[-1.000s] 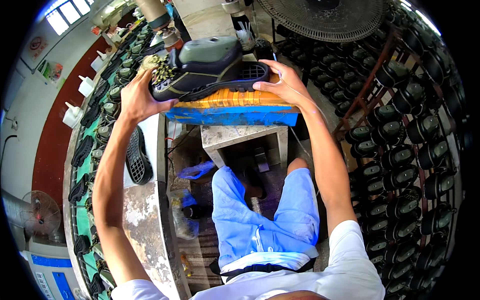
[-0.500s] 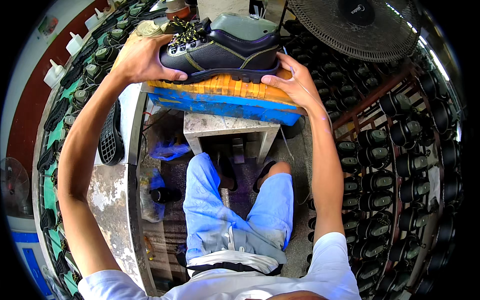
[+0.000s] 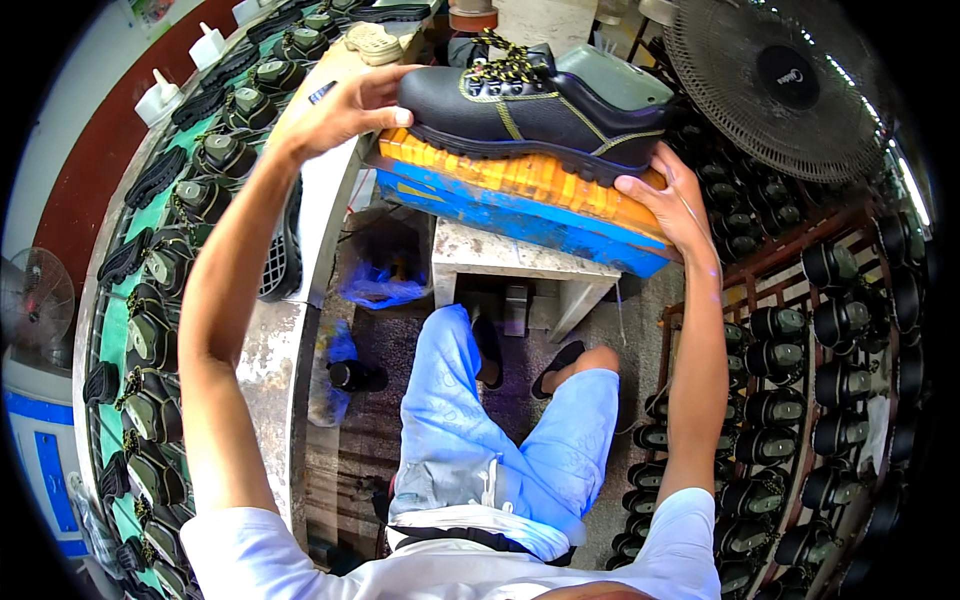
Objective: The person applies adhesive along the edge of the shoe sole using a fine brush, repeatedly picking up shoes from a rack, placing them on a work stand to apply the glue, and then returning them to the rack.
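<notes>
A black lace-up shoe (image 3: 530,112) with yellow stitching and yellow-flecked laces rests on the ribbed orange top of a blue block (image 3: 520,215). Its toe points left, and a grey-green last (image 3: 615,75) fills its opening. Round the toe is my left hand (image 3: 335,115), thumb at the front and fingers reaching behind the tip. My right hand (image 3: 670,200) grips the heel end, its thumb low by the sole and its fingers partly hidden behind the heel.
The block sits on a worn white stool (image 3: 525,247). Along the left, a green conveyor (image 3: 110,345) carries shoes and soles. A loose sole (image 3: 283,250) lies on the bench beside my left arm. A large fan (image 3: 785,80) and racks of shoes (image 3: 840,380) stand right.
The whole scene sits farther right and lower in the view. My left thumb has shifted from the sole's side to the toe tip; my right hand stays at the heel.
</notes>
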A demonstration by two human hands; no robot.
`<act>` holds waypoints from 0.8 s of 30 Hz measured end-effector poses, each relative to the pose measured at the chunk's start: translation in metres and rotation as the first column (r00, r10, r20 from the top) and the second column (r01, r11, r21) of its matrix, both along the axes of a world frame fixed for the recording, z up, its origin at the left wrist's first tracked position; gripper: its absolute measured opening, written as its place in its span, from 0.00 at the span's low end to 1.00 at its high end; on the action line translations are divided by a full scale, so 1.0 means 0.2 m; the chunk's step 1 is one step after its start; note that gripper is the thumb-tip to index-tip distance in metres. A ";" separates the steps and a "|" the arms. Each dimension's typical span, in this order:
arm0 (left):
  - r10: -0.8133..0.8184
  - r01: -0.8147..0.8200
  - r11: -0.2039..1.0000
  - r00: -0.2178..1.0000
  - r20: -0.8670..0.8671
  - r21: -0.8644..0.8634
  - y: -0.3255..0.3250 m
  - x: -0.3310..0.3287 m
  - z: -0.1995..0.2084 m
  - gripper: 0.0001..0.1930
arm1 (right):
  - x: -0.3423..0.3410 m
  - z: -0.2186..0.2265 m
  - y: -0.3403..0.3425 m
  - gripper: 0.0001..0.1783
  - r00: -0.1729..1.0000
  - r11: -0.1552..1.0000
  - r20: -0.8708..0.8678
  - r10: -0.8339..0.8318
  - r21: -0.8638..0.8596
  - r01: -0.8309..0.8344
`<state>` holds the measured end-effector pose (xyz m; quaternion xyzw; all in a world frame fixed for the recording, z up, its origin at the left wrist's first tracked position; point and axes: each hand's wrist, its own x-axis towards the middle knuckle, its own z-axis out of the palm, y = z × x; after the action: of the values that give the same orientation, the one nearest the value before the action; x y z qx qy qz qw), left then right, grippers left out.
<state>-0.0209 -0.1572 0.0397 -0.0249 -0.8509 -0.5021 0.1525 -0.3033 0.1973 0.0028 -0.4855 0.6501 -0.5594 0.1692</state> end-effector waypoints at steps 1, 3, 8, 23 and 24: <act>0.048 -0.047 0.996 0.999 -0.009 0.070 0.08 -0.01 0.00 0.39 | 0.00 0.01 0.01 0.42 1.000 1.000 0.000 -0.017 0.021 0.017; 0.065 -0.060 0.990 0.997 -0.033 0.126 0.07 -0.03 -0.02 0.39 | 0.02 0.03 0.01 0.42 1.000 0.998 0.002 -0.028 0.061 0.028; 0.011 -0.012 0.999 1.000 0.002 0.038 0.05 -0.08 0.04 0.41 | 0.02 0.02 0.01 0.43 1.000 0.999 0.009 -0.023 0.026 0.023; 0.224 -0.173 0.930 0.966 0.127 -0.325 0.13 -0.03 0.12 0.37 | -0.05 -0.02 0.02 0.43 0.999 1.000 -0.035 -0.011 -0.008 0.011; 0.220 -0.207 0.958 0.974 0.047 -0.197 0.11 -0.02 0.04 0.37 | -0.03 -0.01 -0.01 0.43 1.000 1.000 -0.019 0.008 -0.022 -0.009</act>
<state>-0.0251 -0.1350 0.0473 0.0698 -0.8975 -0.3992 0.1738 -0.3097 0.1955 0.0000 -0.4952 0.6435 -0.5612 0.1602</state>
